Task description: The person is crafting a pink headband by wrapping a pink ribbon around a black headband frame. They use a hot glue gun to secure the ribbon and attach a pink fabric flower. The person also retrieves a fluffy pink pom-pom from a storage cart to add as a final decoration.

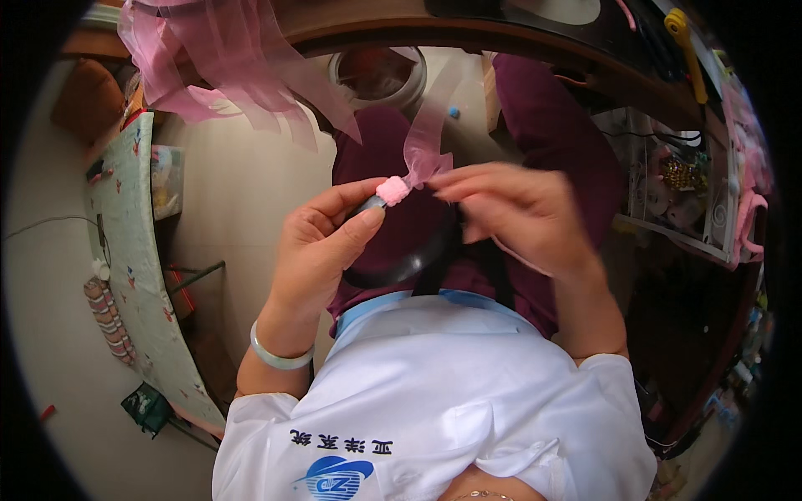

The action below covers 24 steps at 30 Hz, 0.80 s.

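Note:
My left hand point(335, 228) pinches one end of a dark, glossy curved band point(410, 266), which looks like a headband. A small fuzzy pink piece point(393, 190) sits at that end, beside my left thumb and index finger. From it a sheer pink ribbon point(426, 134) runs up over the lap, bunched near the fuzzy piece. My right hand point(517, 216), blurred, has its fingertips at the bunched ribbon; whether they grip it or a thin thread is unclear. The band's far end lies behind the right hand.
More sheer pink ribbons point(213, 56) hang over the edge of a brown table point(388, 31). A round bin point(378, 75) stands below it. At left is a table with a patterned cloth point(135, 263); at right, a white wire rack point(677, 235) and a yellow-handled tool point(688, 56).

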Motion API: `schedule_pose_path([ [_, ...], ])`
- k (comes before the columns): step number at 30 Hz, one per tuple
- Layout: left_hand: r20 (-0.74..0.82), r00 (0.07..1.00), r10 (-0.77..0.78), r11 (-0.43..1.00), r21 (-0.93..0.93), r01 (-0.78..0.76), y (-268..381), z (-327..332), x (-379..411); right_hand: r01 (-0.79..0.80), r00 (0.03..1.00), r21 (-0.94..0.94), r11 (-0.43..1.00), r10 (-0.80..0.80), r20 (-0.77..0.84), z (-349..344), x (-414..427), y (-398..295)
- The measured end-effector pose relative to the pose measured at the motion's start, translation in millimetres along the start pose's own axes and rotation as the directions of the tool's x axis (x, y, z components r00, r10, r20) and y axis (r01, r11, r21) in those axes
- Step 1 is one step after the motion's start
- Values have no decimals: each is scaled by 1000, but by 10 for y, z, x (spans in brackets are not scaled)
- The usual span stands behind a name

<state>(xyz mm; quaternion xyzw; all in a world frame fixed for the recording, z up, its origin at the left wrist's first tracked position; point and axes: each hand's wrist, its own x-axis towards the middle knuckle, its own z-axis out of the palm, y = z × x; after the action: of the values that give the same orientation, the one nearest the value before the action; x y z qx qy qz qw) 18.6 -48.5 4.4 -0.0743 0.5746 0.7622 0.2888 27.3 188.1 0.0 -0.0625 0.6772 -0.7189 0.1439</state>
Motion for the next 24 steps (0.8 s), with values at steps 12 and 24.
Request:
schedule_pose_path([
  [12, 7, 958, 287, 923, 265, -279, -90, 166, 1, -11, 1000, 47, 999, 12, -20, 477, 48, 325],
  [24, 127, 883, 452, 588, 702, -402, -81, 113, 105, 441, 884, -724, 530, -393, 252, 99, 227, -199],
])
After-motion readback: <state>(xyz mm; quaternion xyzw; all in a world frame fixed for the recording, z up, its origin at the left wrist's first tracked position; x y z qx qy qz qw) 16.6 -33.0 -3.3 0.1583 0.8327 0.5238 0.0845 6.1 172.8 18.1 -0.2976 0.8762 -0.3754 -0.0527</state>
